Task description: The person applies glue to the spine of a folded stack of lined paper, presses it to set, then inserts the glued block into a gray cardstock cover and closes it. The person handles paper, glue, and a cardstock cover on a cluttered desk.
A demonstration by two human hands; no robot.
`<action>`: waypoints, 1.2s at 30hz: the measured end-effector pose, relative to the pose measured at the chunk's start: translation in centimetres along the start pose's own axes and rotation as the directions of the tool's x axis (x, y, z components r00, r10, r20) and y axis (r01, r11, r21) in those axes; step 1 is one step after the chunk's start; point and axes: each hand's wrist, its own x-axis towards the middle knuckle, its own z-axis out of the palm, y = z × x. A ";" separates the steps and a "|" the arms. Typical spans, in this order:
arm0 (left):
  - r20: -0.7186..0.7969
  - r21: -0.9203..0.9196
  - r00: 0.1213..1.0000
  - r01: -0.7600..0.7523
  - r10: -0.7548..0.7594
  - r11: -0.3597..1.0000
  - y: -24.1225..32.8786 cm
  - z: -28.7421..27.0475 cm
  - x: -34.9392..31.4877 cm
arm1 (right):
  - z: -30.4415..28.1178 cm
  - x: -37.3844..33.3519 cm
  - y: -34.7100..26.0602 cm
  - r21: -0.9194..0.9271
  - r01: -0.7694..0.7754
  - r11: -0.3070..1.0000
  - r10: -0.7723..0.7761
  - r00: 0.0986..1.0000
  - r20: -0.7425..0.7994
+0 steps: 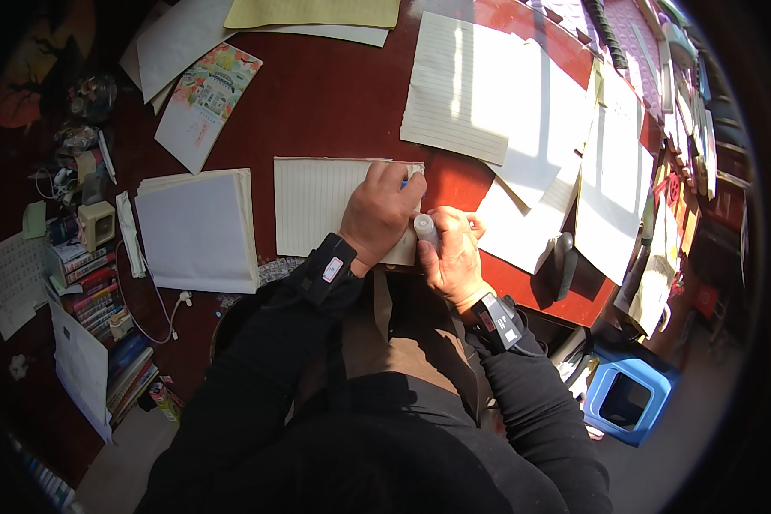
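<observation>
A lined sheet pad (pixel 317 206) lies on the desk in front of me, its right part under my hands. My left hand (pixel 377 210) is closed at the pad's upper right corner. A bit of blue shows at its fingertips, but what it pinches is mostly hidden. My right hand (pixel 456 257) is wrapped round a white glue stick (pixel 425 228), its round end with a small hole facing up. That hand rests at the pad's right edge, close beside the left one.
A stack of white paper (pixel 195 231) lies to the left, beyond it an illustrated card (pixel 207 98). Loose lined sheets (pixel 458 86) overlap at the right, near a dark curved object (pixel 564 264). Books (pixel 98 300) and a white cable (pixel 150 274) line the left; a blue stool (pixel 630 398) stands lower right.
</observation>
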 end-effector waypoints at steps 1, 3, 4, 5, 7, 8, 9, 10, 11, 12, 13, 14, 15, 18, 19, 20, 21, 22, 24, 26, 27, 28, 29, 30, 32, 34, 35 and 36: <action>0.007 0.003 1.000 0.013 -0.013 1.000 0.0 -0.1 -0.1 | 0.1 0.0 0.0 -0.001 0.000 1.000 0.000 1.000 -0.004; 0.022 0.008 0.999 0.041 -0.041 0.999 0.1 -0.1 -0.2 | 0.1 0.0 0.0 -0.010 0.001 1.000 -0.001 1.000 -0.008; 0.029 0.011 0.998 0.056 -0.056 0.998 0.1 -0.2 -0.3 | 0.1 -0.1 0.0 -0.017 0.002 1.000 -0.002 1.000 -0.009; 0.036 0.014 0.997 0.071 -0.071 0.997 0.0 -0.2 -0.4 | 0.2 -0.1 0.0 -0.024 0.004 1.000 -0.004 1.000 -0.010; 0.006 -0.036 0.995 0.096 -0.096 0.995 0.0 -0.3 -0.5 | 0.2 -0.1 0.0 -0.030 0.002 1.000 -0.002 1.000 -0.005; -0.008 -0.066 0.994 0.104 -0.105 0.992 0.0 -0.3 -0.5 | 0.2 -0.1 0.0 -0.035 0.003 0.999 -0.003 1.000 -0.005; -0.042 -0.089 0.990 0.130 -0.134 0.988 0.0 -0.4 -0.5 | 0.2 -0.1 0.0 -0.029 0.005 1.000 -0.005 1.000 -0.002; -0.075 -0.117 0.984 0.151 -0.160 0.982 0.0 -0.4 -0.5 | 0.2 0.0 0.0 -0.023 0.008 1.000 -0.008 1.000 -0.001; -0.111 -0.146 0.974 0.179 -0.195 0.973 0.0 -0.5 -0.5 | 0.2 0.0 0.0 -0.018 0.012 1.000 -0.012 1.000 0.000; -0.107 -0.233 0.958 0.238 -0.268 0.943 0.2 -0.5 -0.4 | 0.1 0.0 0.0 -0.019 0.011 1.000 -0.011 1.000 0.003; -0.099 -0.318 0.933 0.301 -0.347 0.899 0.5 -0.6 -0.4 | 0.1 0.1 0.0 -0.019 0.010 1.000 -0.010 1.000 0.006; -0.083 -0.400 0.902 0.359 -0.424 0.843 0.7 -0.7 -0.4 | 0.0 0.1 -0.1 -0.016 0.012 1.000 -0.011 1.000 0.005; 0.003 -0.458 0.863 0.451 -0.506 0.766 0.9 -0.9 -0.3 | -0.1 0.1 -0.1 -0.022 0.006 1.000 -0.006 1.000 0.015; 0.427 -0.653 0.517 0.744 -0.742 0.142 0.9 -1.7 0.5 | -0.3 0.3 -0.4 -0.034 0.009 0.999 -0.008 1.000 0.027; 0.507 -0.721 0.498 0.692 -0.704 -0.030 0.7 -2.1 0.7 | -0.4 0.3 -0.4 -0.038 0.017 0.999 -0.016 1.000 0.026; 0.540 -0.725 0.451 0.678 -0.710 -0.121 0.8 -2.5 0.9 | -0.4 0.4 -0.5 -0.041 0.016 0.999 -0.014 0.999 0.037; 0.573 -0.725 0.405 0.656 -0.712 -0.210 1.0 -2.9 0.9 | -0.4 0.4 -0.5 -0.034 0.026 0.999 -0.025 0.999 0.023; 0.600 -0.737 0.388 0.608 -0.700 -0.294 1.3 -3.3 0.8 | -0.4 0.4 -0.5 -0.030 0.025 0.999 -0.024 0.999 0.022; 0.678 -0.669 0.295 0.628 -0.673 -0.398 1.6 -4.0 0.6 | -0.3 0.4 -0.4 -0.020 0.020 1.000 -0.019 1.000 0.022; 0.734 -0.635 0.262 0.591 -0.626 -0.497 2.0 -4.2 0.2 | -0.2 0.3 -0.3 -0.006 0.014 1.000 -0.014 1.000 0.014; 0.737 -0.640 0.286 0.587 -0.612 -0.496 2.1 -4.2 0.0 | -0.2 0.2 -0.2 -0.014 0.010 1.000 -0.009 1.000 0.022; 0.744 -0.637 0.275 0.569 -0.610 -0.520 2.1 -4.1 -0.1 | -0.1 0.2 -0.2 -0.016 0.011 1.000 -0.011 1.000 0.020; 0.751 -0.634 0.265 0.549 -0.605 -0.545 2.1 -4.0 -0.2 | -0.1 0.2 -0.1 -0.020 0.013 1.000 -0.012 1.000 0.018; 0.766 -0.615 0.227 0.535 -0.602 -0.580 2.1 -3.9 -0.2 | -0.1 0.2 -0.1 -0.020 0.018 1.000 -0.017 1.000 0.012; 0.771 -0.601 0.204 0.545 -0.603 -0.585 2.0 -3.7 -0.3 | -0.2 0.2 -0.2 -0.026 0.015 1.000 -0.014 1.000 0.016; 0.776 -0.595 0.196 0.541 -0.599 -0.595 1.9 -3.7 -0.2 | -0.3 0.4 -0.4 -0.025 0.020 0.999 -0.019 0.999 0.030; 0.771 -0.602 0.189 0.528 -0.608 -0.600 1.7 -3.7 -0.1 | -0.4 0.5 -0.5 -0.025 0.025 0.999 -0.024 0.999 0.043; 0.768 -0.609 0.185 0.507 -0.613 -0.610 1.7 -3.7 -0.1 | -0.4 0.6 -0.6 -0.028 0.021 0.999 -0.019 0.998 0.060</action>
